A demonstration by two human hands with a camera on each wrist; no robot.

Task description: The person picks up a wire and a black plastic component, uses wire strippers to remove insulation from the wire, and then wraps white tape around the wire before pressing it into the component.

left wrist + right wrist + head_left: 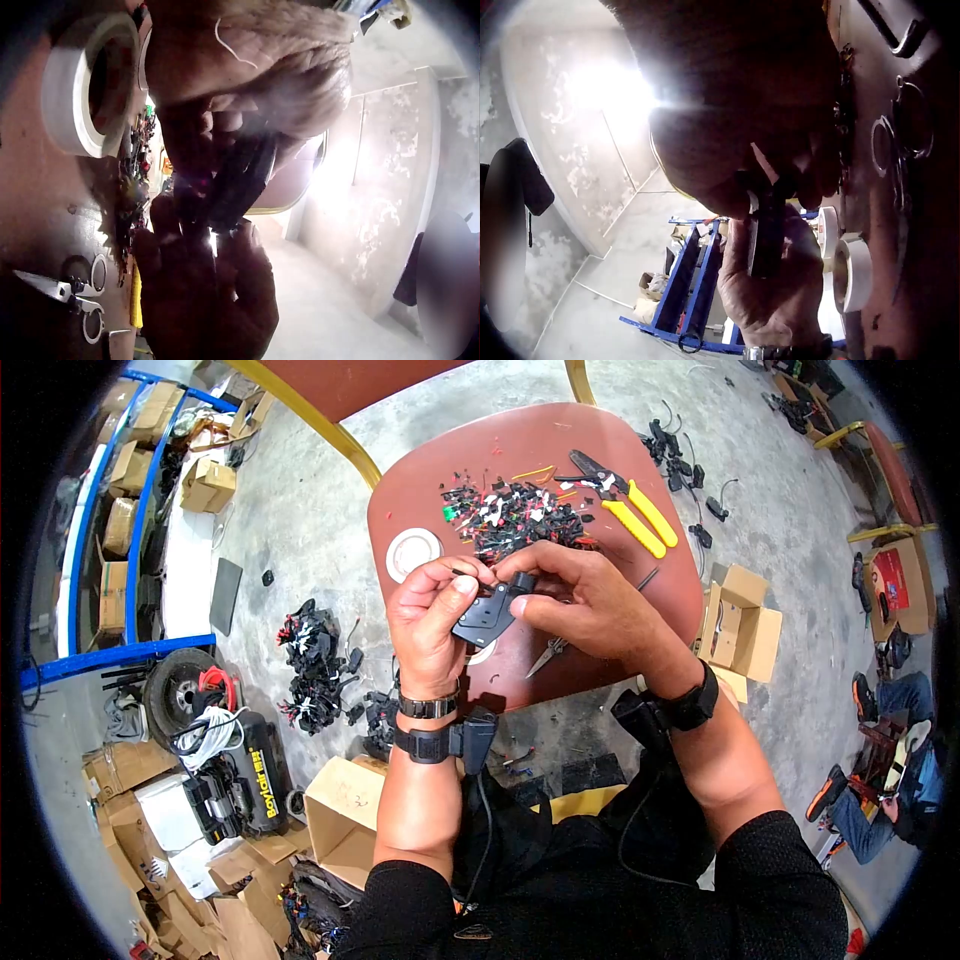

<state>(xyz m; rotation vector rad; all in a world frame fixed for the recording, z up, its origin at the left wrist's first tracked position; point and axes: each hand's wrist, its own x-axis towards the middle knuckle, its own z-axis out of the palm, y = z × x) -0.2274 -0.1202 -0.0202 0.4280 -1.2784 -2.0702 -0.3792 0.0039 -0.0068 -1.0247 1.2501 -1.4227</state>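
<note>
Both hands hold a small black plastic part (484, 618) with a flat, angular body, raised over the front of a reddish-brown chair seat (408, 500). My left hand (425, 622) grips its left side, thumb on top, with a short dark strand near the fingertips. From the right, my right hand (598, 600) pinches the upper end between thumb and fingers. In the left wrist view the black part (244, 172) is in deep shadow. Below the hands lie scissors (545, 658), their handles partly hidden. A white tape roll (394, 554) rests left of the fingers.
Beyond the hands spreads a heap of small black, red and white scraps (510, 515). Yellow-handled pliers (640, 525) lie at its right. Black wired parts (318, 670) are piled on the floor, left. Open cardboard boxes (745, 625) stand around. Another person (905, 770) sits far right.
</note>
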